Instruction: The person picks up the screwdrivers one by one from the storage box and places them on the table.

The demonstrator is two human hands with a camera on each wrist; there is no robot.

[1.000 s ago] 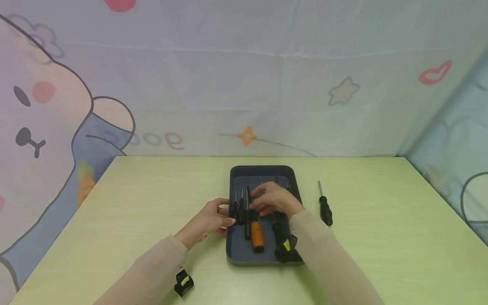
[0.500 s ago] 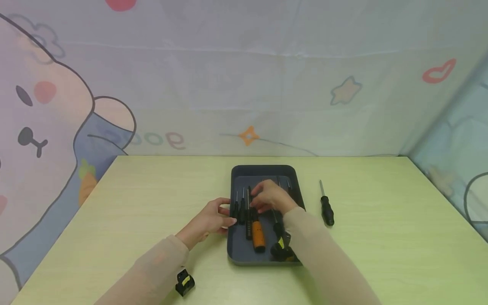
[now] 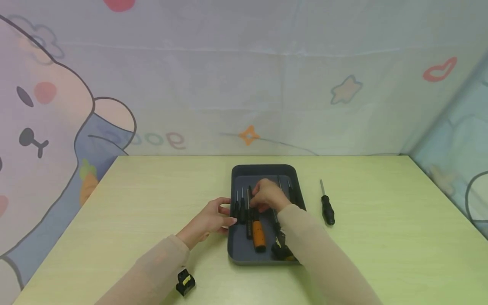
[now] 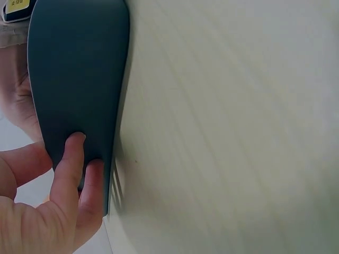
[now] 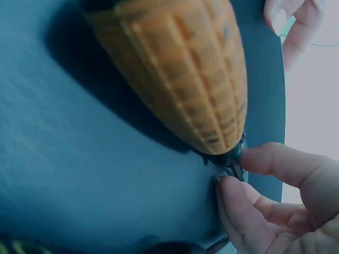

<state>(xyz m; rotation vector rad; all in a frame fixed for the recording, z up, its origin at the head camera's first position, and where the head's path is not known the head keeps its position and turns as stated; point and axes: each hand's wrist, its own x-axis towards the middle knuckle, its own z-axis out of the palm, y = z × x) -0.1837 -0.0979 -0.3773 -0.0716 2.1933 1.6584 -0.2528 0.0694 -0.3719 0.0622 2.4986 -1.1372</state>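
A dark grey tray [image 3: 267, 259] holds a row of screwdrivers. My left hand [image 3: 209, 218] grips its left wall, with the thumb at the rim; in the left wrist view the fingers [image 4: 71, 164] press the outer side. Inside the tray, my right hand [image 3: 268, 195] pinches the screwdriver with the orange handle [image 3: 259, 237]. The right wrist view shows thumb and fingertip at the dark neck just beyond its ribbed orange handle [image 5: 185, 74]. My right hand hides most of its shaft.
Slim black screwdrivers [image 3: 242, 212] lie left of the orange one, and more lie right, partly under my right sleeve [image 3: 312, 241]. Another black-handled screwdriver [image 3: 327, 209] lies on the table right of the tray. A patterned cloth [image 3: 228, 84] hangs behind the table.
My right hand has shifted slightly left and its fingers have drawn in at the orange-handled screwdriver; the forearm has swung left too. My left hand stays on the tray wall.
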